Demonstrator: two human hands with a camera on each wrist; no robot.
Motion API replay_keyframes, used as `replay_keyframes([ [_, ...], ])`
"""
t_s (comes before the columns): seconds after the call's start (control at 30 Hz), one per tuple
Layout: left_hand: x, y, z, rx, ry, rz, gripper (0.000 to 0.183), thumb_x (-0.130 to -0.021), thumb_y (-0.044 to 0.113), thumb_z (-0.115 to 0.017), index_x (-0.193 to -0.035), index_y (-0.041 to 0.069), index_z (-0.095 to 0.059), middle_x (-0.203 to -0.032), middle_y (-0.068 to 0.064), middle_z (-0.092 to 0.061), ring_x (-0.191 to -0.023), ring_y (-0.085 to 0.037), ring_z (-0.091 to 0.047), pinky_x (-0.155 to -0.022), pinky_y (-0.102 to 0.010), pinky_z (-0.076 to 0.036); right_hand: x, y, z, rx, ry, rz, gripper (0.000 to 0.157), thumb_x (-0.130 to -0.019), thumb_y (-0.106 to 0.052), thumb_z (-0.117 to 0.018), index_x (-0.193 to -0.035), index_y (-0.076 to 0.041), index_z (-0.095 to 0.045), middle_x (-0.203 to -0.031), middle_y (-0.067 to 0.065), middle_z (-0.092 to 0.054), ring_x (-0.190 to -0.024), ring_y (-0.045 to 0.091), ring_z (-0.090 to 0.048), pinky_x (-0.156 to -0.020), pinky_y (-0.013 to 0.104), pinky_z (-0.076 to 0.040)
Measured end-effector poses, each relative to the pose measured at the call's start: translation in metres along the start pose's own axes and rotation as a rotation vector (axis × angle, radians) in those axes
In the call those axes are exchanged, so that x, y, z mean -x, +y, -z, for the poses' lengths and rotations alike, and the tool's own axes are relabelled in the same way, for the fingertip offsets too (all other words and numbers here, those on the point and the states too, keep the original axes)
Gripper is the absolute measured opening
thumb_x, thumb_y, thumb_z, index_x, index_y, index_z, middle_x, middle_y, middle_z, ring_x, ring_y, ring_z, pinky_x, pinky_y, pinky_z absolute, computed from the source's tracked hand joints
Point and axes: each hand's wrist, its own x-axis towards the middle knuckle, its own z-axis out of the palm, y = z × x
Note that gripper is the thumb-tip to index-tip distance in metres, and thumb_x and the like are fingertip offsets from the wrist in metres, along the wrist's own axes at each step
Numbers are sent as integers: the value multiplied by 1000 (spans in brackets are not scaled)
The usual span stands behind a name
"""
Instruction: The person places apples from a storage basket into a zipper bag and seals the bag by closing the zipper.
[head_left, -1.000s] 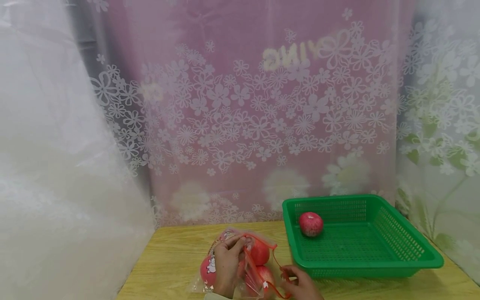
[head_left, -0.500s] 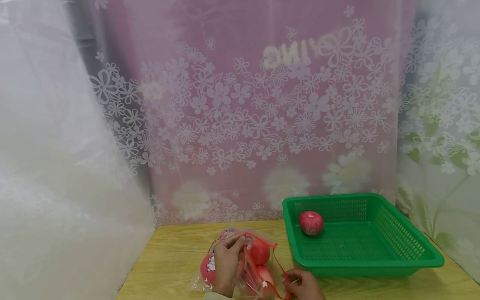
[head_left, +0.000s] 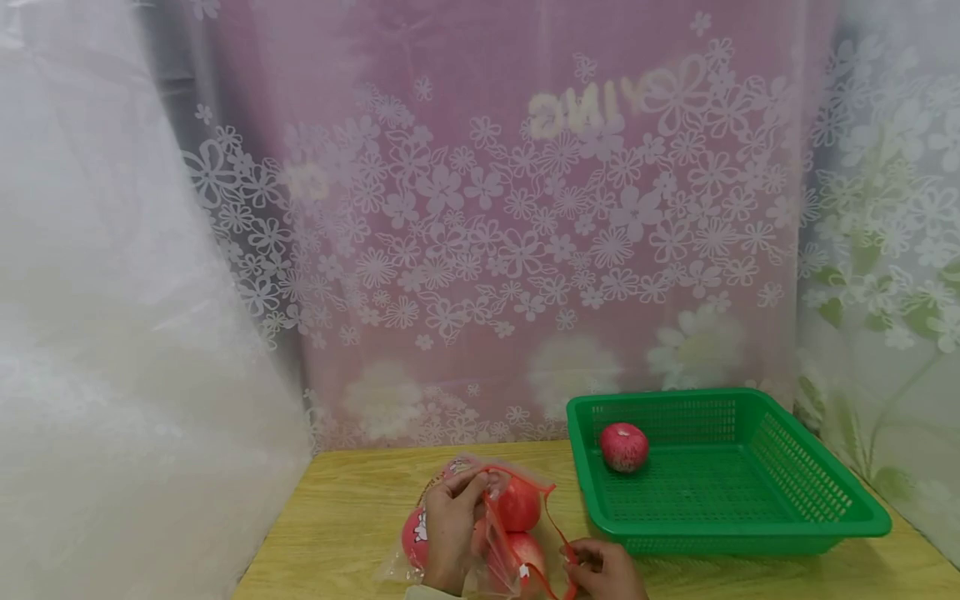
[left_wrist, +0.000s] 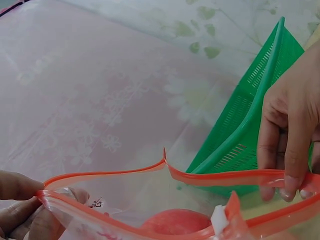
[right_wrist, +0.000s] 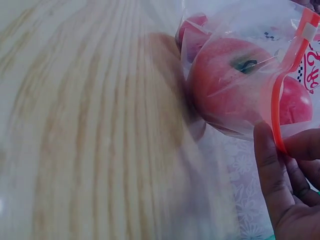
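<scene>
A clear plastic zip bag point(right_wrist: 235, 130) with a red-orange zip edge and printed figures lies on the table, with several red apples point(head_left: 519, 503) inside it. My left hand point(head_left: 452, 521) pinches the zip edge on the left side of its mouth. On the opposite side my right hand point(head_left: 603, 568) pinches the same edge between thumb and fingers. Between the two hands the mouth is spread apart, as the left wrist view shows. A white slider point(left_wrist: 219, 219) sits on the near zip strip. One apple point(right_wrist: 227, 80) shows large through the plastic in the right wrist view.
A green plastic basket point(head_left: 720, 528) with perforated sides stands to the right on the wood-grain table point(head_left: 315, 517). One loose apple point(head_left: 624, 447) lies in its back left corner. Behind the table hangs a pink flowered curtain point(head_left: 525, 275), with pale sheets at both sides.
Both hands keep their hold on the bag's zip edge. The right hand shifts only slightly, and the near part of the edge moves a little with it.
</scene>
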Motion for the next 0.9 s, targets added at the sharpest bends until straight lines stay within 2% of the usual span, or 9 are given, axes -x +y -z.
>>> replay_keyframes([
  [0.17,-1,3,4,5,-5,3,26,-83,11,-65,-103,-7,-65,-81,-7,-69,-62,-7,-63,-52,-17,-50,1,-8,-1,-46,-8,-19,28,-81,-6,-64,-99,15,-61,-83,14,-65,-65,6,-58,-57,21,-50],
  [0.37,-3,6,8,54,-6,-10,27,-83,10,-66,-102,-9,-64,-75,-4,-68,-52,-4,-55,-45,-15,-41,-1,-22,-2,-138,-36,-66,33,-83,-7,-63,-103,18,-57,-79,6,-62,-69,15,-59,-57,30,-54],
  [0.47,-4,6,9,93,2,-28,27,-82,7,-66,-101,-10,-64,-73,-5,-68,-52,-5,-57,-45,-14,-43,-3,-27,-2,-169,-50,-76,34,-84,-8,-62,-105,18,-56,-78,5,-61,-69,17,-60,-57,32,-54],
  [0.6,-5,8,12,107,14,-36,27,-82,6,-66,-102,-11,-63,-75,-7,-69,-59,-7,-63,-49,-16,-49,-4,-33,-2,-185,-62,-63,35,-85,-9,-61,-106,18,-55,-82,11,-63,-69,19,-61,-58,34,-54],
  [0.77,-6,13,16,102,35,-54,27,-81,6,-66,-102,-12,-63,-74,-5,-68,-54,-4,-58,-45,-15,-44,-7,-43,-4,-204,-60,-50,35,-87,-12,-60,-107,17,-55,-81,13,-62,-68,15,-59,-59,33,-54],
  [0.9,-6,16,19,124,41,-56,28,-82,6,-66,-103,-12,-63,-76,-5,-68,-60,-6,-62,-53,-19,-51,-10,-53,-6,-192,-44,-22,34,-87,-12,-60,-106,16,-56,-80,14,-62,-65,12,-58,-57,32,-54],
])
